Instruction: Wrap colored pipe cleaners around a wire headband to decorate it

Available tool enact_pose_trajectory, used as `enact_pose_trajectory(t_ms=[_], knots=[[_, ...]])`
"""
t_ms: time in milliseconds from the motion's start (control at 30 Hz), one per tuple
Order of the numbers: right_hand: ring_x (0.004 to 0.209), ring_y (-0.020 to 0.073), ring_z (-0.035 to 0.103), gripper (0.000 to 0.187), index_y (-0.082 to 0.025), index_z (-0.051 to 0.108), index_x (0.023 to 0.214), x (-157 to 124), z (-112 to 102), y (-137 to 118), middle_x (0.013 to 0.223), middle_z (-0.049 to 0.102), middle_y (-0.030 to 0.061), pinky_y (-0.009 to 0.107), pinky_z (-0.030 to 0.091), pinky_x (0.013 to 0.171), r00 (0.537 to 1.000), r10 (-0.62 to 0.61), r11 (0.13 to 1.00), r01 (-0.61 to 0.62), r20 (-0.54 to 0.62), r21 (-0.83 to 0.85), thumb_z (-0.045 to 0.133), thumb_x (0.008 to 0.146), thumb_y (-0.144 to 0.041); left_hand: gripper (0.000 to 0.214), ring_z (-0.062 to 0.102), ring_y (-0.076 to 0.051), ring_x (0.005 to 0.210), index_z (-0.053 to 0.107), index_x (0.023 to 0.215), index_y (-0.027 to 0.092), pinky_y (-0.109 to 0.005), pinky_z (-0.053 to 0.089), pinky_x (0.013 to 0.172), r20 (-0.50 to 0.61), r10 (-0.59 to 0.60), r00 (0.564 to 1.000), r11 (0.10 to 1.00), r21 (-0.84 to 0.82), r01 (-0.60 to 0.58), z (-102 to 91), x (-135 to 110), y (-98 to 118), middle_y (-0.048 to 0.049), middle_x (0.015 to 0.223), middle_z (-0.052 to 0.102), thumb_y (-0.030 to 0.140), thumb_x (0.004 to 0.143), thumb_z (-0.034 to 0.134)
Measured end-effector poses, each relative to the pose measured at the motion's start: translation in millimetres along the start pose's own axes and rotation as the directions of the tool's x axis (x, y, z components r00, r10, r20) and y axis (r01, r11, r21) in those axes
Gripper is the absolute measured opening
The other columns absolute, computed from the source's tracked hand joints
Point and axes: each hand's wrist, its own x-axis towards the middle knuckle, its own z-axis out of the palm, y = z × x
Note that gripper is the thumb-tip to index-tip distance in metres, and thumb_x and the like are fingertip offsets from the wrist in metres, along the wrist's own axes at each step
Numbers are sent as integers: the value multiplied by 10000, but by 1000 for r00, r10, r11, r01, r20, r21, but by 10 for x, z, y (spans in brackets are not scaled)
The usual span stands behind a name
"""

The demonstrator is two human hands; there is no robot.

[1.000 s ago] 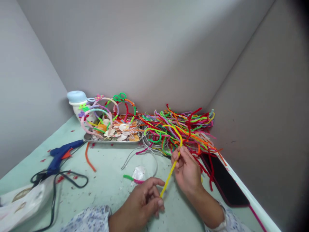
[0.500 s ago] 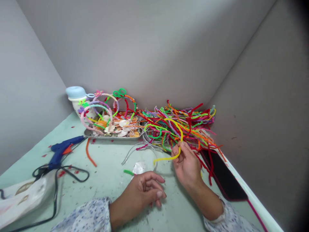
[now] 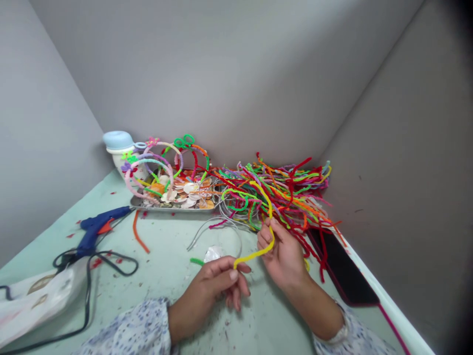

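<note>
A yellow pipe cleaner (image 3: 258, 252) runs from a tangled heap of coloured pipe cleaners (image 3: 284, 195) down to both my hands. My right hand (image 3: 281, 254) is closed around its middle, just in front of the heap. My left hand (image 3: 218, 286) pinches the free end between thumb and fingers, low over the pale green table (image 3: 166, 291). Between the two hands the yellow stem bends in a curve.
A metal tray (image 3: 170, 206) with shells and wrapped headbands (image 3: 155, 165) sits at the back, a white jar with a blue lid (image 3: 120, 148) behind it. A blue glue gun (image 3: 98, 228) with black cord lies left. Bare wire headbands (image 3: 218, 229), an orange stem (image 3: 138, 236) and a dark phone (image 3: 342, 273) lie nearby.
My left hand let go of the yellow stem, rested on the table, then took its free end again. My right hand kept its hold and the stem bent into a curve.
</note>
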Motion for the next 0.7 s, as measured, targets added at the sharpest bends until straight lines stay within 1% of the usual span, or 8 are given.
enact_pose_trajectory(t_ms=[100,167,233,333,433,567,700], knots=[[376,53,340,269,-194,494,714,31,-25,26,463,443,-84,162,229,329,999,-24,1000,24,-23,3,729,694,-324,240,555,-91,477,662,898,69,-204,434,491,-10,9,1000,999,-51,-10,14,-10,34,-73,685,655,288,814,611],[379,52,348,268,-191,496,710,52,-45,36,460,452,-82,160,247,338,999,-35,999,35,-34,12,733,692,-314,227,551,-92,476,666,885,64,-205,447,495,-11,22,1000,996,-90,-23,12,-10,47,-72,671,649,269,818,595],[374,51,342,265,-190,499,709,65,-60,43,454,450,-83,159,238,335,999,-33,999,33,-41,11,733,691,-313,232,553,-93,481,669,899,61,-201,449,496,-8,35,999,992,-124,-35,-1,-6,48,-74,671,649,260,837,566],[363,50,322,273,-192,498,708,67,-67,54,445,430,-90,165,200,324,1000,-5,1000,5,-31,0,731,688,-332,288,562,-99,485,673,916,60,-201,448,494,-11,49,999,986,-161,-50,-25,3,31,-81,671,649,295,875,514],[366,51,316,281,-194,505,726,59,-66,73,448,424,-93,167,194,328,1000,7,1000,-8,-27,-16,734,682,-351,327,556,-96,476,677,878,70,-198,442,487,-31,28,999,984,-176,-33,-33,11,17,-77,661,644,341,901,494],[380,57,330,283,-195,505,710,58,-74,107,446,426,-86,168,197,333,999,-18,998,16,-27,-58,729,688,-367,307,546,-80,481,677,838,73,-183,426,487,-59,17,998,986,-165,-27,-27,14,21,-62,652,640,347,889,547],[403,60,361,259,-190,512,687,79,-91,121,456,449,-73,164,241,355,999,-36,997,33,-38,-69,717,703,-347,241,533,-70,481,660,763,87,-177,408,492,-62,-1,998,992,-125,-7,-27,-4,34,-44,628,631,318,826,640]])
